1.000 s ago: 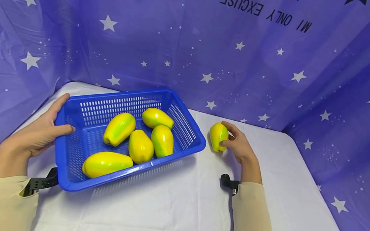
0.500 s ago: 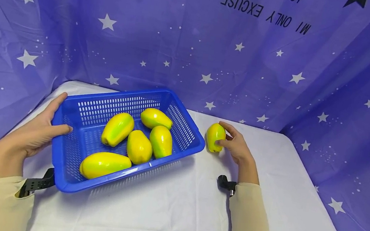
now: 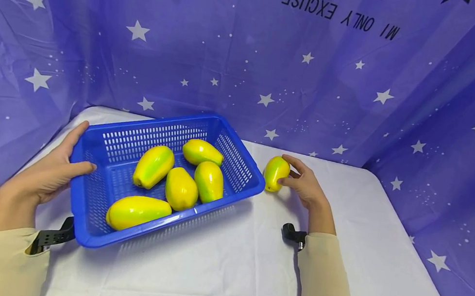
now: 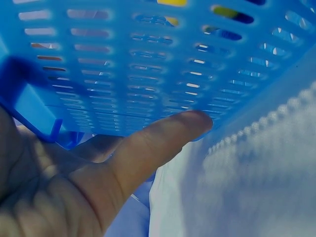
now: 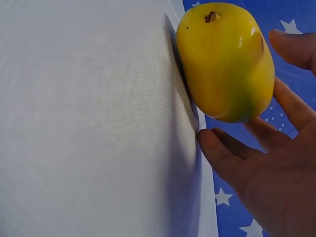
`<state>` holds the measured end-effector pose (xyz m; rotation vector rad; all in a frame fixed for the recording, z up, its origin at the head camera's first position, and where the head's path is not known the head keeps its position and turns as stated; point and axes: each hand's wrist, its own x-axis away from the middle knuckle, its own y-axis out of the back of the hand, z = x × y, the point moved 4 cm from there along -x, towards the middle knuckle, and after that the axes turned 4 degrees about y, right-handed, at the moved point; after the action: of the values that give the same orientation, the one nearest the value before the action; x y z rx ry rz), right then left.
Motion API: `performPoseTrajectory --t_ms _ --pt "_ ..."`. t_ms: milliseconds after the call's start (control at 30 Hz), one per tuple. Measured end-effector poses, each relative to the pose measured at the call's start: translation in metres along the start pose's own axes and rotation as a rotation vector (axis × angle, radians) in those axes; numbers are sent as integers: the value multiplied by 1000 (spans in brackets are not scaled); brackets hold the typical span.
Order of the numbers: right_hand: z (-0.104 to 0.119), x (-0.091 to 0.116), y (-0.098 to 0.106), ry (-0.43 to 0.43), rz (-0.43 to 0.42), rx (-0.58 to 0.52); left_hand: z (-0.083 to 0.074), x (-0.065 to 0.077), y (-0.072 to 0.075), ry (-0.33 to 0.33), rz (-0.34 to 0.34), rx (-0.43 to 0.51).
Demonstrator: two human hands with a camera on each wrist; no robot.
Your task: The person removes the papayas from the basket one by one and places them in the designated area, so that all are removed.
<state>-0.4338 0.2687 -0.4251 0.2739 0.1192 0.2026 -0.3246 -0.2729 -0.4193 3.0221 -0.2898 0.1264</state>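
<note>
A blue mesh plastic basket (image 3: 118, 168) with several yellow-green papayas in it lies left of centre in the head view. My left hand (image 3: 52, 168) grips its left end, thumb over the rim; in the left wrist view a digit (image 4: 163, 133) lies against the outside of the mesh. Whether the basket is fully on the table cannot be made out. To its right, a single papaya (image 3: 276, 173) stands at the white cloth, apart from the rim. My right hand (image 3: 305, 187) holds it from the right with thumb and fingers, which curve behind the fruit (image 5: 224, 64) in the right wrist view.
A white cloth (image 3: 223, 273) covers the table. Purple curtains with stars (image 3: 231, 45) hang behind it and at both sides. A black camera mount (image 3: 53, 237) on the left wrist sits close to the basket's near left corner.
The right hand and its papaya have shifted slightly left towards the basket, and the fruit has tilted a little. The left hand keeps its grip on the basket, which stays about where it was.
</note>
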Motion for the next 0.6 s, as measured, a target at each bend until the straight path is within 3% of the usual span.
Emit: performPoseTrajectory --t_ms 600 --pt "-2 0 5 4 -26 14 2 0 0 -6 -4 -4"
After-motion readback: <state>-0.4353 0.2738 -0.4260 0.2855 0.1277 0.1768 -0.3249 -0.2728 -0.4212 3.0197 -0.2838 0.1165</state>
